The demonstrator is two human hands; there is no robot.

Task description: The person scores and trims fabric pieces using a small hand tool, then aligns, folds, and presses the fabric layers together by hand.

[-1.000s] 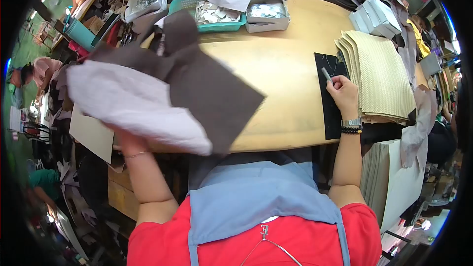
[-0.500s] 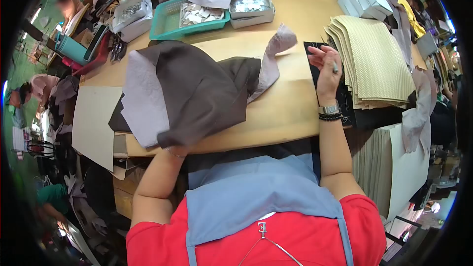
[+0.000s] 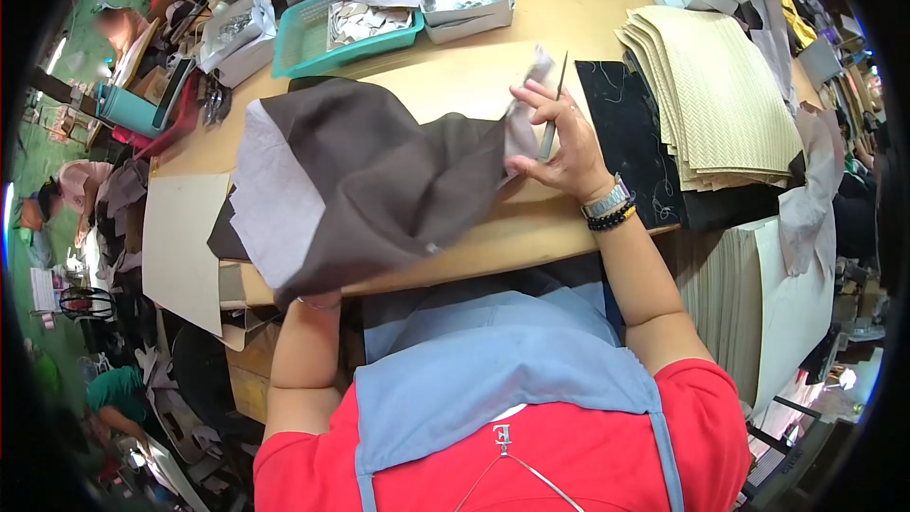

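Observation:
A large piece of dark brown leather-like material (image 3: pixel 389 171) with a pale lilac underside lies bunched and folded across the table in front of me. My left hand (image 3: pixel 320 301) is beneath its near edge; only the wrist shows, so the fingers are hidden. Over the right end of the material is my right hand (image 3: pixel 573 154), its fingers partly spread. A slim, pointed, pen-like tool (image 3: pixel 549 137) is held in it, tip upward. Just beyond those fingers, a narrow pale flap (image 3: pixel 519 128) of the material is blurred; whether they touch it I cannot tell.
At the back stand a teal basket (image 3: pixel 351 55) with small pale pieces and a box (image 3: pixel 466 9) of shiny bits. To the right are a stack of cream woven-pattern sheets (image 3: pixel 716 95) and a black cloth (image 3: pixel 621 123). A grey board (image 3: pixel 185 246) lies left. Other people work farther left.
My right hand has moved left, from the black cloth to the material's right end, carrying the pen-like tool. The material's right side has shifted and its pale flap has swung. The view has tilted slightly.

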